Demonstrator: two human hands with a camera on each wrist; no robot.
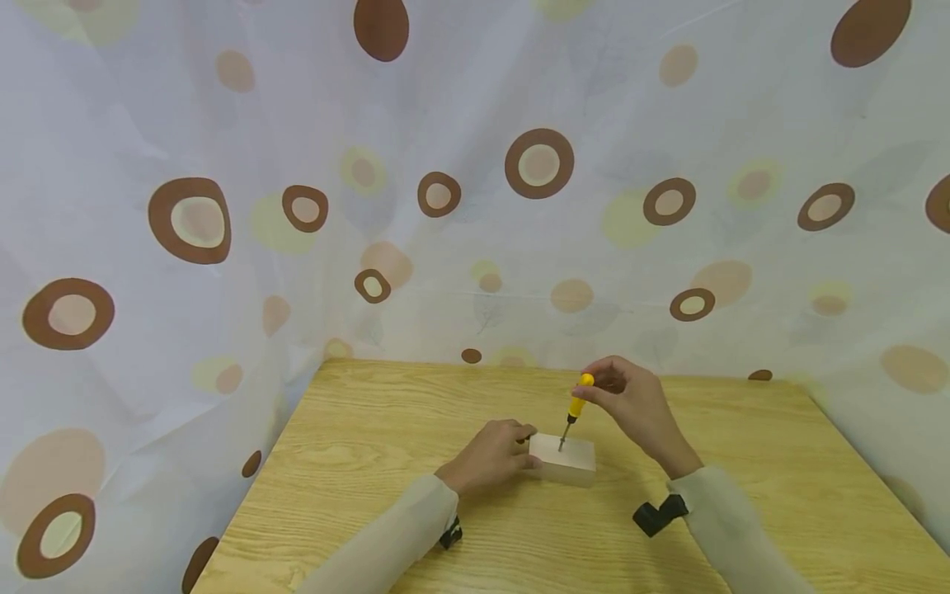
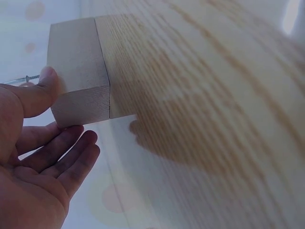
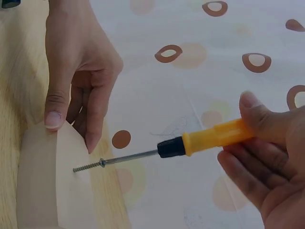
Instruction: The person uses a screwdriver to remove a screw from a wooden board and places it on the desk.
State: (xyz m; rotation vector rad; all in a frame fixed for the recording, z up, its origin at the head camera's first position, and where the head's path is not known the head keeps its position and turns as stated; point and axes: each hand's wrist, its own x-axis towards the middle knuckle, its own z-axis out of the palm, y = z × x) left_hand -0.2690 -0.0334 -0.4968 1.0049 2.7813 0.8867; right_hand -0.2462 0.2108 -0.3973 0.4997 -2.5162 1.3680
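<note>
A pale wooden block point(image 1: 562, 469) lies on the table. Its left end is gripped by my left hand point(image 1: 486, 456); in the left wrist view the thumb presses one face of the block point(image 2: 78, 59) and the fingertips hold the opposite side. A metal screw point(image 3: 87, 167) stands out of the block's upper face, its tip at the wood and most of its thread showing. My right hand point(image 1: 631, 408) pinches the yellow handle of a screwdriver point(image 1: 578, 404) between thumb and fingers. The screwdriver's shaft point(image 3: 131, 158) meets the screw head, tilted slightly in the head view.
The wood-grain table point(image 1: 356, 462) reaches out on all sides of the block. A white sheet with brown and beige spots point(image 1: 460, 107) hangs behind and to both sides of it. Black wrist mounts point(image 1: 656, 517) sit at both sleeves.
</note>
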